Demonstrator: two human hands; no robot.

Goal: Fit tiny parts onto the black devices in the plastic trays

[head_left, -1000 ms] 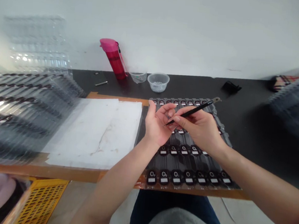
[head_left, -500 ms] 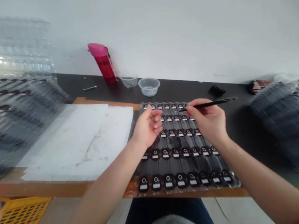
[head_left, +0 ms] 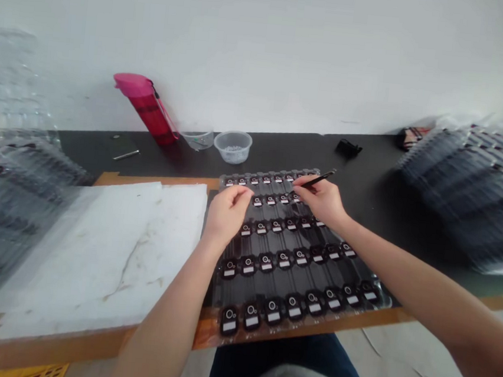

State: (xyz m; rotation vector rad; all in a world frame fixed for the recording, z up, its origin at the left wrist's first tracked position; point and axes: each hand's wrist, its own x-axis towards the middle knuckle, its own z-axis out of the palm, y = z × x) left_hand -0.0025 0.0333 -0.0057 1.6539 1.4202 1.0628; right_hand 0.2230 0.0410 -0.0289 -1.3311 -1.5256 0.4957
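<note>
A black plastic tray (head_left: pixel 379 295) holds rows of small round black devices with white labels, such as the one at the near left corner (head_left: pixel 229 320). My right hand (head_left: pixel 321 201) pinches a slim black pen-like tool (head_left: pixel 313 180) above the tray's far rows, its far end pointing up and to the right. My left hand (head_left: pixel 228 213) rests over the tray's left side with its fingers curled down. Nothing shows in it, though the fingers could hide something small.
A white paper sheet (head_left: pixel 97 262) lies on an orange board left of the tray. Stacks of transparent trays stand at left (head_left: pixel 6 188) and right (head_left: pixel 465 185). Along the wall are a pink-and-red bottle (head_left: pixel 146 107) and a transparent cup of small beads (head_left: pixel 232 146).
The whole view has swung, so the table appears shifted left and tilted. My hands have come closer together over the tray, and the tool now slants lower in my right hand.
</note>
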